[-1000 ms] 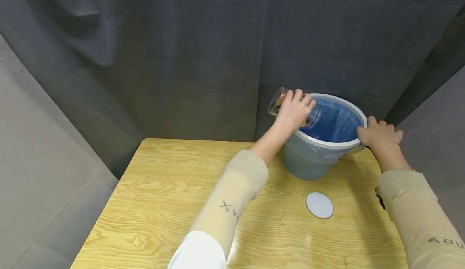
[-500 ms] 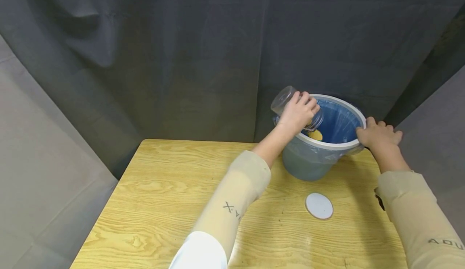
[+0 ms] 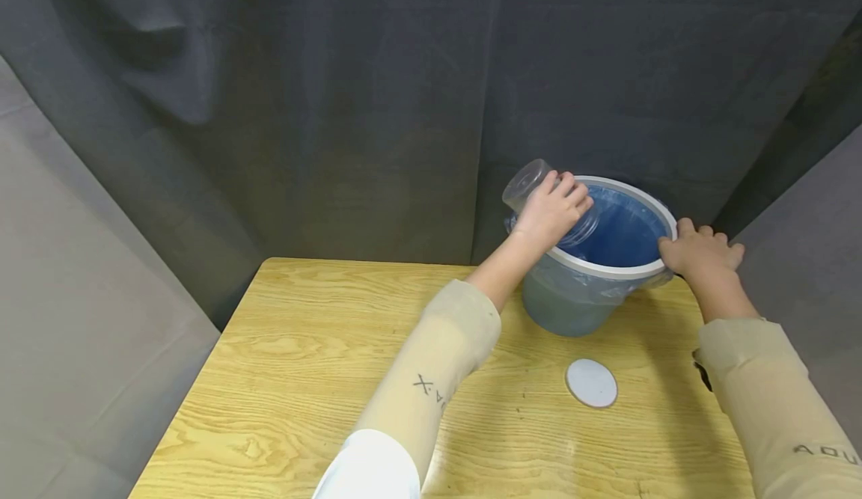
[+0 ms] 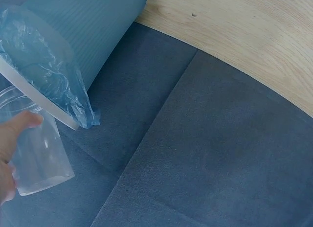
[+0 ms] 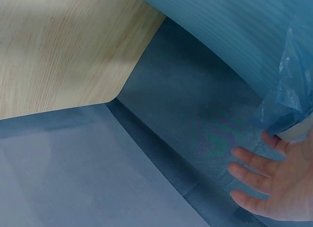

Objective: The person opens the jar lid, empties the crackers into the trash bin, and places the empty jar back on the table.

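My left hand (image 3: 547, 215) grips a clear plastic jar (image 3: 525, 183) over the left side of a trash bin (image 3: 566, 306). The jar is tipped, its mouth inside the white rim and its base up to the left. In the left wrist view the jar (image 4: 46, 161) looks see-through, with no contents showing. On the bin's right side my right hand (image 3: 703, 250) holds the rim, thumb over it and the other fingers spread outside. A blue plastic bag (image 3: 616, 222) lines the bin. A flat white disc (image 3: 591, 383) lies on the table in front.
The bin stands at the back right corner of a wood-grain table (image 3: 323, 349). Dark cloth (image 3: 337, 110) hangs behind the table, and grey panels (image 3: 87, 319) flank it on both sides.
The jar has tipped further into the bin. Brown and yellow contents seen in it earlier, with a yellow piece at its mouth, have dropped out of sight. The right hand stays put.
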Demonstrator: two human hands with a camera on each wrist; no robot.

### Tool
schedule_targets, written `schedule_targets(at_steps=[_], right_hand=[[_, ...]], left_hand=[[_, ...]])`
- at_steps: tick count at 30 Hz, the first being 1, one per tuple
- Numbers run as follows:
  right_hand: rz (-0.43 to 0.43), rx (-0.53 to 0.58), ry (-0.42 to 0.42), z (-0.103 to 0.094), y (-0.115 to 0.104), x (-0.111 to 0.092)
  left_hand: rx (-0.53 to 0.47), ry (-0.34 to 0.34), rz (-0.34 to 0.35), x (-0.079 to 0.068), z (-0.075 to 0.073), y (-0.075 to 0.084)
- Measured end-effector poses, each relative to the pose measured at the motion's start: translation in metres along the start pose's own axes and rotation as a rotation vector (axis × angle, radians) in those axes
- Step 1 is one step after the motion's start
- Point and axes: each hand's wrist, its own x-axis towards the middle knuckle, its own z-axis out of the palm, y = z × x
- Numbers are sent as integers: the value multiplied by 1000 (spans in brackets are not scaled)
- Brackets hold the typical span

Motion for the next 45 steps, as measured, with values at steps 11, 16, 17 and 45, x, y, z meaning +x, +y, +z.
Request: schedule_targets(at_steps=[11,16,17,45], right_hand=[[2,0,3,-1,0,0],[1,-3,12,0,1,1],[0,-3,15,0,1,1],[-4,1,16,2,2,3]], left_hand=[[-12,27,-18,-2,5,0],[-28,91,-46,-6,8,0],[-34,102,-51,-7,9,0],[-179,275,-303,-43,29,-6]])
